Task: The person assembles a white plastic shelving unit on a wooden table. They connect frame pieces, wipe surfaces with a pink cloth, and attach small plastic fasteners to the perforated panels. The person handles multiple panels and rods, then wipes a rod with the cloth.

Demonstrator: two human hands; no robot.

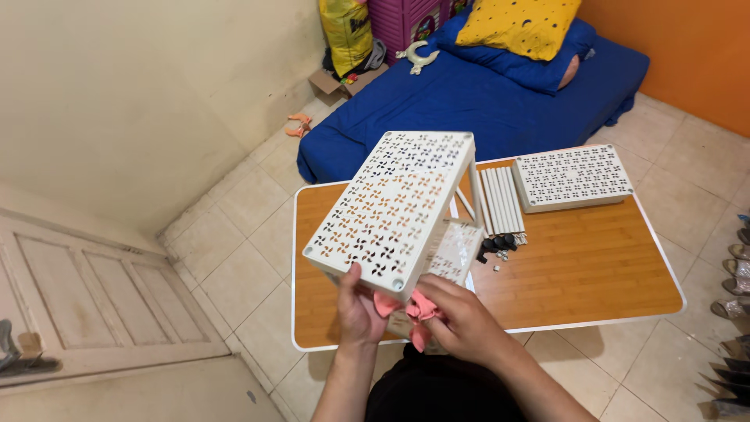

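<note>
The counter (594, 266) is a low one with a wood-pattern top and a white rim, and it stands on a floor (234, 234) of pale tiles. On its far right part lies a white perforated shelf panel (574, 178), flat. Just beside the panel, to the left, a row of white tubes (500, 199) lies side by side. At the near end of the tubes there are some small black caps (498, 244), close together.
</note>
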